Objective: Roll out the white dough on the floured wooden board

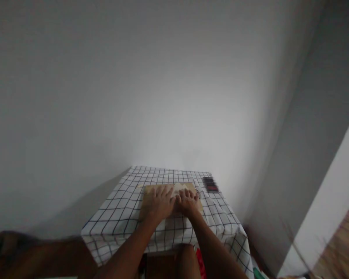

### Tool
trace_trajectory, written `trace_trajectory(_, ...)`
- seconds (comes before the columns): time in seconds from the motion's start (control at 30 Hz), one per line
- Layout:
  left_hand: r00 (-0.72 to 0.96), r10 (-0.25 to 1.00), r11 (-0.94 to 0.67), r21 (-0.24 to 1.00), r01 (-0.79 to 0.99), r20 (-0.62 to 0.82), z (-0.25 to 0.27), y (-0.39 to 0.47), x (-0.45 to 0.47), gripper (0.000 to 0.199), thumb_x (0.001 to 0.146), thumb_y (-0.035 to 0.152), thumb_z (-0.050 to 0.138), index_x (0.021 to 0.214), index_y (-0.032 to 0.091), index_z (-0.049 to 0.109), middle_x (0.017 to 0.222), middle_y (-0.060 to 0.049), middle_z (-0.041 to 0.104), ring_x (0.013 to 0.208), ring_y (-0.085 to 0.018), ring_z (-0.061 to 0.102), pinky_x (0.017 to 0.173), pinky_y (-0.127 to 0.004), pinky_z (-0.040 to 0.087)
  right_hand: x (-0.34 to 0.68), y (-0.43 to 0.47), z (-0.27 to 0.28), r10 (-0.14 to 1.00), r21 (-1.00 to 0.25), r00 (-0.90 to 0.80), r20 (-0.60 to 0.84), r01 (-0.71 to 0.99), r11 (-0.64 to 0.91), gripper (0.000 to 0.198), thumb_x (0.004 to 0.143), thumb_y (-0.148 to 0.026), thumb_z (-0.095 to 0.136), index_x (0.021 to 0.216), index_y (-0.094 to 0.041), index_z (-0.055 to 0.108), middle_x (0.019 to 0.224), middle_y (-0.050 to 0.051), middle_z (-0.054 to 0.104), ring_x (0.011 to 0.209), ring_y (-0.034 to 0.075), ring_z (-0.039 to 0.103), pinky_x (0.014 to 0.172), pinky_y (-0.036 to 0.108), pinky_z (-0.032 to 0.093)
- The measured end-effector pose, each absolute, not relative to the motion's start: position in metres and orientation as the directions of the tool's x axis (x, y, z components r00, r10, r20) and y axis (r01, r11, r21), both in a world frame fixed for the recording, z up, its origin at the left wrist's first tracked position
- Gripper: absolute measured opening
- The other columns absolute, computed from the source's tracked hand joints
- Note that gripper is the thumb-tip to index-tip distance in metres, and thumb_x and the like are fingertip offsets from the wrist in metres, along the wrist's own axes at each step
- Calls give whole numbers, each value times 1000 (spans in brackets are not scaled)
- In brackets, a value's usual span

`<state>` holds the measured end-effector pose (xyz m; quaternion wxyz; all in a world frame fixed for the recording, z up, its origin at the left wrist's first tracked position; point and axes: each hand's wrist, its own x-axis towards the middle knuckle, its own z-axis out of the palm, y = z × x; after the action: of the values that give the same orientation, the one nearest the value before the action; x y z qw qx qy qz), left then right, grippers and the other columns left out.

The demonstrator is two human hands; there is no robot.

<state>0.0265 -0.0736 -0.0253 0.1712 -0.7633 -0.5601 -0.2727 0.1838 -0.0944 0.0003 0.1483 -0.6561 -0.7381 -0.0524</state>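
Observation:
A tan rectangular board or sheet [146, 203] lies on the checked tablecloth. My left hand [163, 201] rests flat on its middle with fingers spread. Beside it, my right hand [188, 200] lies palm down toward the board's right side, fingers apart. The two thumbs come close together. A white, irregular patch [178, 187] shows on the board just beyond the fingers; what it is I cannot make out. Both palms cover part of the board, so anything under them is hidden.
The table's white cloth with dark grid lines [113, 215] hangs over the front edge. A blurred-out dark item [211, 184] sits at the back right. A pale wall [174, 97] rises behind the table. My knee [187, 263] is below the near edge.

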Motion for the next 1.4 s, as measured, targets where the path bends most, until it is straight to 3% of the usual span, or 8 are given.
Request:
trace_trajectory(0.23, 252, 738, -323, 0, 946, 626, -32, -103, 22, 57, 94, 38, 51, 149, 24, 53, 160, -13, 42, 146, -41, 37, 119, -67, 20, 189, -112, -18, 946, -188, -114, 305, 966, 177, 67, 100, -59, 40, 159, -26, 35, 167, 13, 26, 154, 35, 20, 120, 64, 8)
trace_trajectory(0.43, 263, 755, -322, -9, 947, 600, -34, -129, 21, 57, 93, 35, 49, 149, 23, 53, 159, -13, 44, 147, -40, 35, 119, -68, 20, 189, -139, -20, 966, -245, -105, 236, 956, 163, 74, 99, -61, 42, 162, -27, 24, 170, 10, 11, 157, 32, 6, 119, 61, 17)
trace_trajectory(0.63, 238, 816, -288, 13, 958, 526, -27, -164, 22, 64, 90, 35, 53, 154, 28, 47, 165, -8, 33, 152, -39, 24, 119, -68, 21, 186, -170, -18, 972, -271, -121, 201, 947, 174, 82, 95, -64, 48, 163, -27, 20, 170, 11, 3, 156, 35, 2, 119, 61, 21)
trace_trajectory(0.83, 236, 845, -272, 4, 962, 480, -27, -177, 19, 64, 91, 34, 52, 155, 29, 45, 167, -8, 30, 153, -38, 21, 119, -68, 20, 184, -183, -21, 968, -264, -138, 211, 945, 192, 83, 96, -63, 48, 163, -25, 20, 170, 12, 3, 156, 35, 2, 117, 62, 23)
trace_trajectory(0.97, 242, 857, -279, 14, 960, 456, -25, -172, 17, 61, 93, 36, 51, 153, 28, 47, 165, -9, 33, 152, -39, 25, 117, -68, 25, 183, -182, -18, 972, -277, -126, 197, 944, 178, 79, 97, -64, 45, 163, -26, 22, 170, 11, 5, 156, 35, 3, 118, 65, 18)
trace_trajectory(1.13, 238, 866, -288, 48, 957, 440, -19, -161, 17, 57, 95, 39, 49, 150, 28, 51, 161, -9, 41, 148, -39, 32, 116, -68, 27, 182, -174, -9, 980, -305, -88, 179, 942, 140, 69, 100, -59, 39, 161, -30, 27, 170, 9, 12, 157, 33, 6, 119, 67, 11)
trace_trajectory(1.4, 209, 875, -273, 90, 958, 436, -9, -133, 21, 53, 98, 39, 42, 147, 26, 56, 156, -10, 49, 147, -38, 37, 117, -66, 30, 182, -147, 0, 979, -296, -70, 194, 947, 127, 62, 104, -56, 29, 158, -27, 36, 166, 12, 28, 156, 30, 15, 120, 62, 14)
